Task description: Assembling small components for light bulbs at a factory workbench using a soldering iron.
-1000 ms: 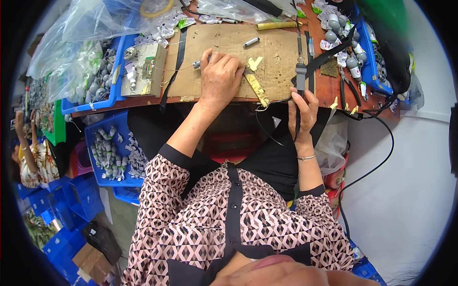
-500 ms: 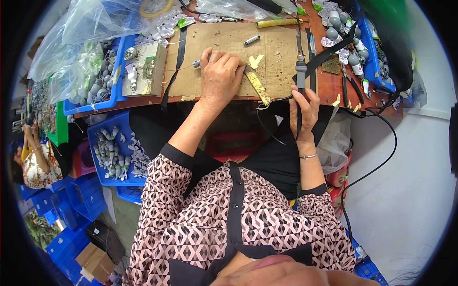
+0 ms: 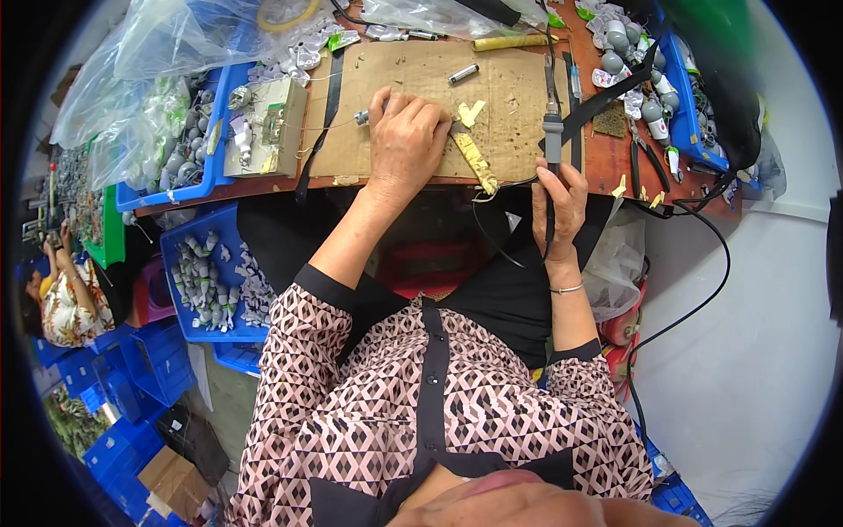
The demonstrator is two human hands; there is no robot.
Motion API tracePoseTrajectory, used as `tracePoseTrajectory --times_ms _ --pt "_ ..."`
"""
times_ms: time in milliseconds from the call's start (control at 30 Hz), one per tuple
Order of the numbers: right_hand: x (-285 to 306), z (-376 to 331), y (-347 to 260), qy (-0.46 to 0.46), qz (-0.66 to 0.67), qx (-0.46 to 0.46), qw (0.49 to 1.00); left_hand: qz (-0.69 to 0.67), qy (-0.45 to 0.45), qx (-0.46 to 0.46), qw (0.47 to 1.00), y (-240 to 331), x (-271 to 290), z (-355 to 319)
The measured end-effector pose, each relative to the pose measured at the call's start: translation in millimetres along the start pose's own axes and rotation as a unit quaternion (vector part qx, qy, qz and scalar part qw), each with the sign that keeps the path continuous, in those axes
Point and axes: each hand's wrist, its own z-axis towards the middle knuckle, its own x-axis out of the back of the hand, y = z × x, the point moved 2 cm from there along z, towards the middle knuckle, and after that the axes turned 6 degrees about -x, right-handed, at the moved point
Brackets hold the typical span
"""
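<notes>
Blue bin at eight o'clock, below the bench, holds grey parts. Nearer centre, the right hand grips a soldering iron upright at the bench edge, fingers closed round its handle. At twelve o'clock the left hand lies on cardboard, fingers curled over a small metal piece. Farther left, a blue tray holds bagged parts; at two o'clock another tray holds grey bulbs.
</notes>
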Motion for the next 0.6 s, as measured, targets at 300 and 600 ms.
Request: tracePoseTrajectory --times_ms 300,600 --pt "0.1 0.6 -0.5 -0.003 0.007 -0.001 1.000 0.004 0.003 0.001 1.000 0.1 0.0 -0.2" --pt "-0.6 -0.6 0.8 -0.002 0.000 -0.002 1.000 0.002 0.003 0.001 1.000 -0.6 -0.7 -0.6"
